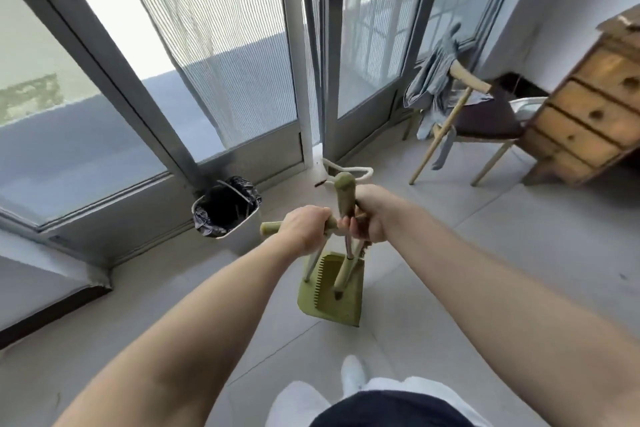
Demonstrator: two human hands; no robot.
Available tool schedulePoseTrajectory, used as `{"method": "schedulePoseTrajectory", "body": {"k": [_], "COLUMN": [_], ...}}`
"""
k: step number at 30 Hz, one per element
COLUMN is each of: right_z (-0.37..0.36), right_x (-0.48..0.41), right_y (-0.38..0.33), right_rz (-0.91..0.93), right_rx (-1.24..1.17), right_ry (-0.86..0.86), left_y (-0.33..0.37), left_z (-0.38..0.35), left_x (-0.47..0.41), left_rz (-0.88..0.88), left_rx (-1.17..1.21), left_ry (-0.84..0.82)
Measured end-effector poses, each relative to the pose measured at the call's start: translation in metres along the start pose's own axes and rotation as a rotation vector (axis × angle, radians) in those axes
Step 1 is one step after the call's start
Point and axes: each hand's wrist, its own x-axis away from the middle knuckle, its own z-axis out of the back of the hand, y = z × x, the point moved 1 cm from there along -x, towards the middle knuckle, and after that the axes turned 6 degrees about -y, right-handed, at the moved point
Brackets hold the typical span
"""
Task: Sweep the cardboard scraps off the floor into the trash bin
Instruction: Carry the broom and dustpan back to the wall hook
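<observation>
Left hand [304, 229] grips one green handle [268, 228], right hand [372, 215] the other; I judge the crossed shafts [316, 262] may snag, tipping the dustpan [332, 303] short of the trash bin [247, 224].

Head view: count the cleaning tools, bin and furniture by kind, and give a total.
Green dustpan: 1
Green tool handles: 2, one gripped by the left hand, one by the right hand
Trash bin: 1
Chair: 1
Wooden chest of drawers: 1
Total: 6
</observation>
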Motion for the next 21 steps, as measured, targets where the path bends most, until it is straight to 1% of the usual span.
{"method": "schedulePoseTrajectory", "body": {"k": [4, 8, 14, 18, 21], "right_z": [0.029, 0.048, 0.052, 0.055, 0.062], "right_x": [-0.003, 0.001, -0.002, -0.009, -0.018], "right_y": [-0.007, -0.005, -0.001, -0.006, -0.007], "right_rz": [-0.049, -0.054, 0.031, 0.103, 0.121], "right_rx": [-0.073, -0.245, -0.389, -0.564, -0.652], "right_ry": [-0.026, -0.026, 0.066, 0.112, 0.189], "left_y": [0.017, 0.031, 0.042, 0.041, 0.042], "left_z": [0.003, 0.002, 0.008, 0.014, 0.012], "left_x": [-0.027, -0.050, -0.078, -0.099, -0.116], "left_rz": [-0.101, -0.239, -0.421, -0.509, -0.575], "left_rx": [-0.033, -0.070, -0.161, -0.207, -0.245], "left_ry": [-0.023, -0.071, -0.141, -0.133, -0.145]}}
